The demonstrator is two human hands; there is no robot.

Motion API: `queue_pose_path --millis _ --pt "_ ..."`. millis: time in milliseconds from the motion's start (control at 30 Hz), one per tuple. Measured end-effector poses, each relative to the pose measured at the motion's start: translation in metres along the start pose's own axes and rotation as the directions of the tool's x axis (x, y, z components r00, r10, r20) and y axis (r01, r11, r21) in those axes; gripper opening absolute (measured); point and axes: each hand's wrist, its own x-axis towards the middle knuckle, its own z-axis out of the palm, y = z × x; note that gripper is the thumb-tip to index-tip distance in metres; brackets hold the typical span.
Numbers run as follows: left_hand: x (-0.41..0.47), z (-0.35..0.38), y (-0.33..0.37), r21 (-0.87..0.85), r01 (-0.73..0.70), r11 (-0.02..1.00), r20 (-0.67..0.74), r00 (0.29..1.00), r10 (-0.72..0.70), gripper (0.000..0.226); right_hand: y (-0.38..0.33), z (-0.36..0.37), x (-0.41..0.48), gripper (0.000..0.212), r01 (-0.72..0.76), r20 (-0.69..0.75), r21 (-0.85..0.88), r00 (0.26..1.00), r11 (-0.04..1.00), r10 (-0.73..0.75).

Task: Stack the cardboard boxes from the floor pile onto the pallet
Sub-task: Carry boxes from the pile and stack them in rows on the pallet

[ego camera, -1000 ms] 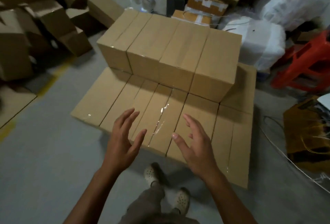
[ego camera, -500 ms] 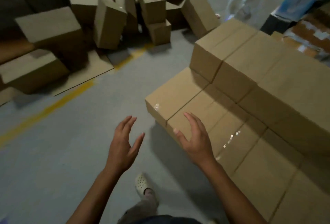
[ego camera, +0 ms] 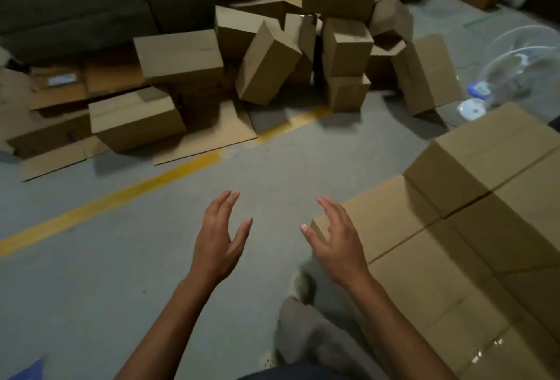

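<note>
Both hands point(ego camera: 280, 240) empty between floor pile point(ego camera: 272, 55) and stacked boxes point(ego camera: 472, 228)

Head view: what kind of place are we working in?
Likely a warehouse or packing storeroom: a loose pile of cardboard boxes on a concrete floor, a painted yellow line across it, and neatly stacked boxes at right.

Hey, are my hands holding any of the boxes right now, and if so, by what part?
No. The left hand and the right hand are both open, fingers spread, held in the air and gripping nothing. The floor pile lies ahead, untouched.
</note>
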Motion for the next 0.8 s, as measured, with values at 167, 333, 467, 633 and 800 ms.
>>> queue_pose_path --millis 167,333,467,633,800 --pt "0.096 -0.002 -0.030 0.022 0.034 0.999 -0.027 0.999 -0.034 0.067 -0.005 0.019 0.107 0.078 0.028 -0.016 0.058 1.000 0.998 -0.027" --pt "0.209 0.002 -0.041 0.027 0.082 0.996 -0.041 0.996 -0.081 0.066 -0.010 0.022 0.232 0.068 0.040 -0.010 0.089 0.999 0.995 -0.039" --pt "0.299 0.002 -0.036 0.011 0.078 0.997 -0.052 0.996 -0.078 0.070 -0.022 0.014 0.323 0.067 0.066 -0.002 0.083 0.998 0.994 -0.066" --pt "0.403 0.005 -0.035 -0.011 0.070 0.997 -0.097 0.993 -0.071 0.069 -0.030 0.009 0.427 0.066 0.083 0.004 0.061 0.997 0.995 -0.083" --pt "0.507 0.018 -0.050 -0.010 0.056 0.998 -0.079 0.995 -0.056 0.069 -0.033 0.009 0.529 0.069 0.082 -0.018 0.061 0.997 0.995 -0.081"
